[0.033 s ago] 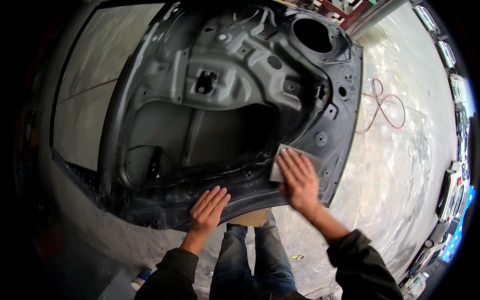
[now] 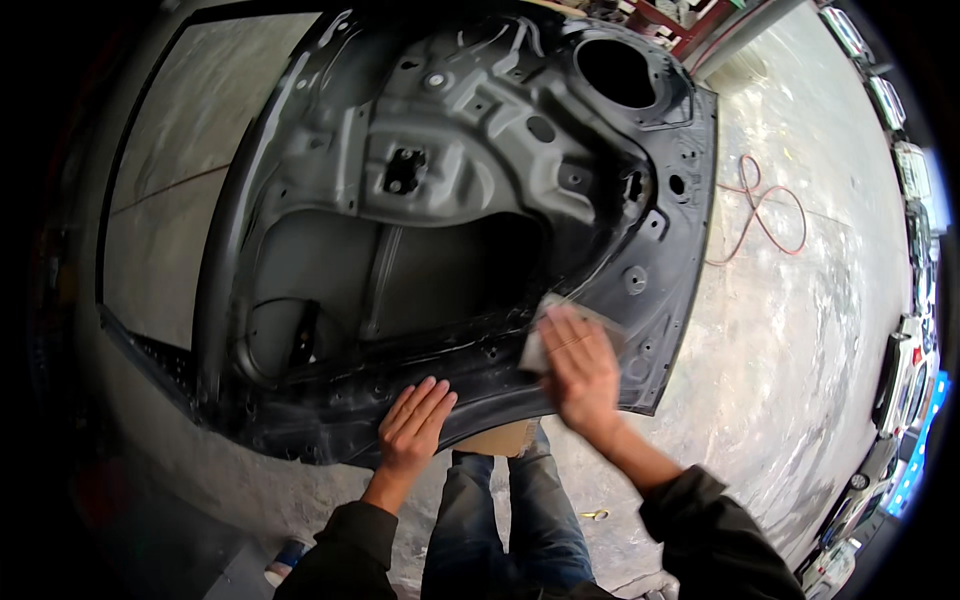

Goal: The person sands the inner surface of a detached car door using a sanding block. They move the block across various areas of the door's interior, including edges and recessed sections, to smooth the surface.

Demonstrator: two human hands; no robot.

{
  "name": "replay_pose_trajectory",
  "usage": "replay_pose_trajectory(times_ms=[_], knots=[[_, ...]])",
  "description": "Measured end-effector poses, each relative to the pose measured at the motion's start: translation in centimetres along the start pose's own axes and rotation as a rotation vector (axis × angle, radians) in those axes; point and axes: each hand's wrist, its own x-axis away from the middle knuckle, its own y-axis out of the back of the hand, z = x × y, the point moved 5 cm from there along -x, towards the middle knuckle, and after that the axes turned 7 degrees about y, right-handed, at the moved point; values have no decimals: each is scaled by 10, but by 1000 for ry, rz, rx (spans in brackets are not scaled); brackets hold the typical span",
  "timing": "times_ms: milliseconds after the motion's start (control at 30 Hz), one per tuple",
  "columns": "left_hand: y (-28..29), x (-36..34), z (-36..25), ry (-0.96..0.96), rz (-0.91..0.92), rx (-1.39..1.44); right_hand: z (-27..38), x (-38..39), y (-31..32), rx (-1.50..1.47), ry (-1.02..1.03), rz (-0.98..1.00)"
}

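A black car door (image 2: 330, 385) lies inner side up in front of me, its window frame off to the left. Flat on the lower right part of its inner panel is a thin grey abrasive pad (image 2: 536, 352). My right hand (image 2: 580, 365) presses down on that pad with straight fingers and is slightly blurred. The hand covers much of the pad. Left of it, my left hand (image 2: 416, 422) rests on the door's near edge, fingers extended and close together, with nothing in it. A large opening in the panel lies beyond both hands.
Cardboard (image 2: 497, 440) shows under the door's near edge. A red hose (image 2: 748, 210) loops on the concrete floor to the right. A yellow ring-shaped item (image 2: 594, 515) lies by my feet. At the far right stand several cars (image 2: 893, 380); a red frame (image 2: 700, 25) is at the back.
My right hand and the pad have slid a little to the left across the door panel. My left hand stays on the near edge. The whole view has shifted slightly.
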Motion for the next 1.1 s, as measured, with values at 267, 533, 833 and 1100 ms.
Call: replay_pose_trajectory(times_ms=[267,533,833,1100], knots=[[-10,-5,1,-39,-11,-24,0,10,-16,-107,293,99],[-22,-3,-6,-31,40,-34,-185,-53,68,303,-24,-31],[-74,-128,-82,141,276,-15,-118,-2,44,173,-25,95],[-98,-130,-87,69,294,-124,-248,-68,59,288,-234,-154]])
